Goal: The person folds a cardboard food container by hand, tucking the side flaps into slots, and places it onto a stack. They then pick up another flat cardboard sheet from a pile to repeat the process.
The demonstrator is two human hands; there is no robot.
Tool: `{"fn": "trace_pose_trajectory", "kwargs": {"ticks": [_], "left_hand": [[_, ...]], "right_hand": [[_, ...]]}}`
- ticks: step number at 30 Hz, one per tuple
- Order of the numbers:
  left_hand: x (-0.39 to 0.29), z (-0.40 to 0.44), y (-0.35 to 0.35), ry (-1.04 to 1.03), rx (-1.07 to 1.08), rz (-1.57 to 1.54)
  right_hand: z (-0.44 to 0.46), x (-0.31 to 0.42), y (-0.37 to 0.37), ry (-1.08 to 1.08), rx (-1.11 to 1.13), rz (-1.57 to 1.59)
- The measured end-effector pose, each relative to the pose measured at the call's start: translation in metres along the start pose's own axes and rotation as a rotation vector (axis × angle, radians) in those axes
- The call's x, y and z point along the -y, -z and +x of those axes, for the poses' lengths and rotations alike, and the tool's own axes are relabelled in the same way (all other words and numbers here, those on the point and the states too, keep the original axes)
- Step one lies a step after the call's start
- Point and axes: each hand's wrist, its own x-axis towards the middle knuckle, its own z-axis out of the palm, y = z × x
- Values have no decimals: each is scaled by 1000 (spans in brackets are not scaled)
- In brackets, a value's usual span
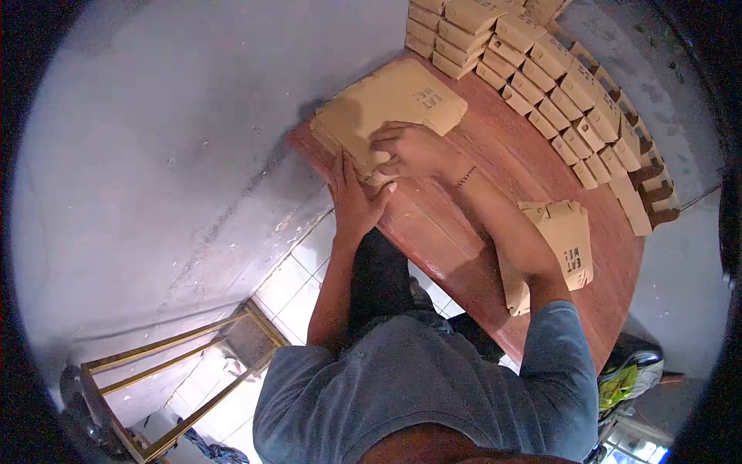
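A stack of flat, unfolded cardboard boxes (379, 97), the top one printed "EAT ME!", lies at the far left end of the red-brown table. At its near edge is my left hand (357, 199), fingers stretched along the cardboard's side and thumb spread away. My right hand (406, 151) bends over the same near corner, its fingers curled in and closed on the cardboard. What lies right under those fingers is partly hidden. Close to my right forearm, another flat cardboard piece (564, 240) with "EAT ME!" print rests on the table, partly covered by the arm.
Folded cardboard boxes (560, 93) stand in stacked rows along the table's far right edge. A grey wall (178, 155) borders the left side. Below left, a wooden frame (182, 371) stands on white floor tiles. A dark bag with something yellow-green (618, 383) sits beyond the table's right corner.
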Motion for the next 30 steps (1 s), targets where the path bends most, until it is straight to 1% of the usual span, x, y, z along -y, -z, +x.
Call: {"fn": "trace_pose_trajectory", "kwargs": {"ticks": [2, 4, 6, 8, 9, 11, 15, 17, 18, 20, 21, 23, 27, 29, 30], "left_hand": [[-1, 1, 1, -10, 5, 35], [-3, 1, 4, 33, 31, 58], [-6, 3, 7, 13, 17, 34], [-6, 2, 5, -3, 2, 14], [-4, 1, 4, -3, -3, 31], [-1, 0, 2, 1, -4, 52], [-1, 0, 4, 3, 19, 70], [-6, 1, 8, 20, 27, 76], [-8, 1, 9, 19, 26, 67], [-7, 1, 9, 16, 24, 58], [-4, 1, 7, -15, 5, 53], [-3, 1, 6, -49, -16, 47], [-5, 2, 8, -9, 20, 43], [-5, 1, 8, -4, 23, 40], [-4, 0, 8, 1, 27, 64]], "right_hand": [[3, 3, 5, 5, 35, 61], [5, 3, 8, 6, 76, 47], [8, 3, 11, 10, 116, 36], [11, 4, 12, -64, 246, -12], [11, 1, 9, -65, 248, -5], [14, 0, 2, 1, 251, -63], [14, 7, 7, 19, 244, -146], [17, 7, 6, -41, 349, -210], [17, 6, 6, -42, 347, -211], [17, 3, 5, 35, 300, -198], [17, 1, 5, 34, 299, -200], [18, -4, 4, 79, 211, -151], [22, 6, 15, 78, 239, -141], [23, 13, 15, 39, 335, -224], [22, 12, 11, 39, 334, -225]]}}
